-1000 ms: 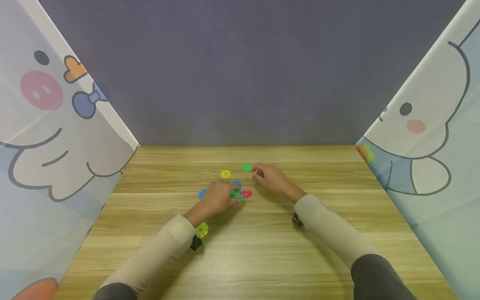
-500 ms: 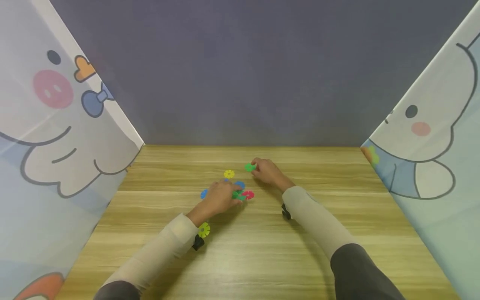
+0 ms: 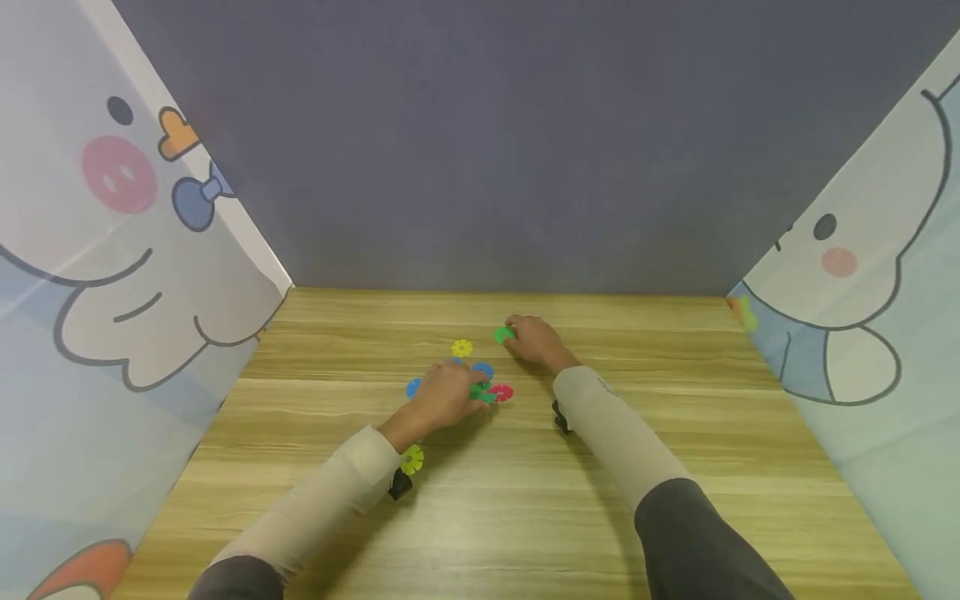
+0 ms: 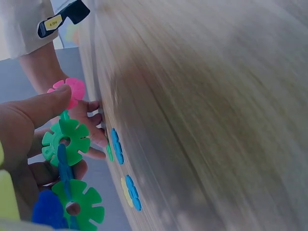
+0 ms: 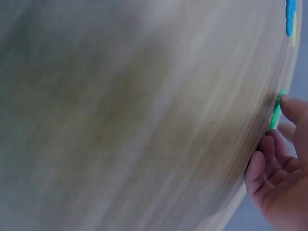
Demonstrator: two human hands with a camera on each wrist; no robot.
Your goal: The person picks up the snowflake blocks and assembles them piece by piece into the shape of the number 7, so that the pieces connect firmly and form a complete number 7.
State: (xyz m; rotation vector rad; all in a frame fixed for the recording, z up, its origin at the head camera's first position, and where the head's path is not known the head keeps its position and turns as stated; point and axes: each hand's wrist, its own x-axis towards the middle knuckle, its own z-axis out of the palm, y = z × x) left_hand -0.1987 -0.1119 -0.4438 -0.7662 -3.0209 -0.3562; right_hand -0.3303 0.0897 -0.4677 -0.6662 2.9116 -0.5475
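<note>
My left hand point(image 3: 444, 396) grips a chain of slotted plastic snowflake discs joined edge to edge. In the left wrist view the thumb lies on its pink disc point(image 4: 77, 89), followed by a green disc point(image 4: 79, 144), a blue disc seen edge-on, and another green disc point(image 4: 90, 204). A yellow-green disc point(image 3: 412, 459) shows by the left wrist in the head view. Farther back, my right hand point(image 3: 536, 340) pinches a loose green snowflake disc point(image 3: 502, 334) at its edge; in the right wrist view this green disc point(image 5: 275, 111) is right at the tabletop, under the thumb tip.
Loose on the wooden table point(image 3: 480, 517) lie a yellow disc point(image 3: 462, 347) and two blue discs, one of them point(image 3: 483, 370) just beyond the left fingers. A dark panel point(image 3: 495, 167) stands at the back, with cartoon-printed cloth on both sides.
The right hand has moved a little left onto the loose green disc and taken its edge between the fingers. The left hand keeps its hold on the chain; the head view has shifted slightly.
</note>
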